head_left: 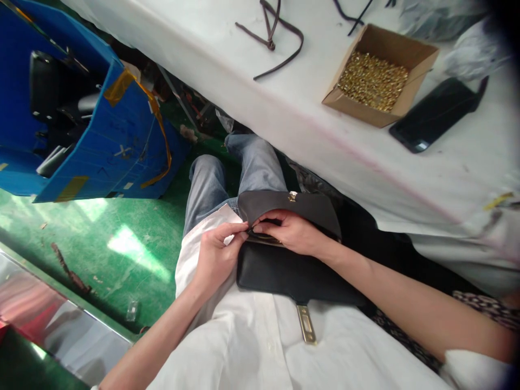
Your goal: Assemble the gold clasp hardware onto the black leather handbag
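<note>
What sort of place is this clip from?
Probably a handbag workshop: a black handbag on the person's lap, a cardboard box of gold fittings and loose straps on the white table.

Cardboard box [353, 111] of gold studs [372, 81] beside black phone [436, 114] on white table [284, 108]; blue crate [117, 151] left.

Both hands are down low in front of me, fingertips nearly meeting. My left hand [217, 254] comes in from the lower left on a bare forearm, with thumb and forefinger pinched tight. My right hand [290, 232] reaches across from the right, arm bare and fairly straight, fingers curled under toward the other hand.
</note>
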Demonstrator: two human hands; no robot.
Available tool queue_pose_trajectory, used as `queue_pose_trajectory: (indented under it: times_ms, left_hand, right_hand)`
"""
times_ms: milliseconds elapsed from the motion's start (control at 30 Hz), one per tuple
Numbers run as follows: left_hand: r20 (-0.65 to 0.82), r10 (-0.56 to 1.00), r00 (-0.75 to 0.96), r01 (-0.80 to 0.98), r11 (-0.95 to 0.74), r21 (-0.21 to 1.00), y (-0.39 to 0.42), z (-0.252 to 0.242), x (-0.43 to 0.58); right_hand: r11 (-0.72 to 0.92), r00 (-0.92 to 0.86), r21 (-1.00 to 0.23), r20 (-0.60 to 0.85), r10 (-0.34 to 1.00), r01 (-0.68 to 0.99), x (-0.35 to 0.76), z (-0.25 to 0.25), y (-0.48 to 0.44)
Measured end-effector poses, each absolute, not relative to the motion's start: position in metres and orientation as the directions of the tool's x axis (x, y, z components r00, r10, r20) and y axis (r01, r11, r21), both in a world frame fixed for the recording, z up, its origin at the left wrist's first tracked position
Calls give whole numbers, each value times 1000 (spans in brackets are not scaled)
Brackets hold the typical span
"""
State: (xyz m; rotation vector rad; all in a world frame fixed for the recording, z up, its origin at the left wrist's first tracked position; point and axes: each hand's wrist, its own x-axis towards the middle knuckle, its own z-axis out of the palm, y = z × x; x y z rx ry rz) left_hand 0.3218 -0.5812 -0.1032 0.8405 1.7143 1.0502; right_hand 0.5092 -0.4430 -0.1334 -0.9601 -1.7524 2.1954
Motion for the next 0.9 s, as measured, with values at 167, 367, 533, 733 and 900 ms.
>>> queue_pose_trajectory:
  times_ms: [167, 367, 533, 733, 900]
  left_hand:
    - [-305, 898, -316, 160, 367, 916, -578, -100, 323]
    - [-246, 916, -317, 215, 323, 922, -575, -96, 328]
    - [-218, 914, -343, 249, 312, 917, -577, -96, 331]
    - [-144, 922, -359, 314, 265, 912, -579, -97, 334]
    - [-28, 939, -344, 381, 166, 909, -580, -99, 338]
  right_hand:
    - [-364, -736, -889, -441, 513, 279, 511, -143, -443]
    - [-490, -677, -793, -585, 446, 362, 512, -143, -437]
    - [-485, -689, -776, -606, 398, 403, 505, -133, -430]
    - [-431, -720, -798, -584, 375, 421, 500, -129, -427]
    - [-375, -701, -821, -566, 433, 431, 501, -130, -429]
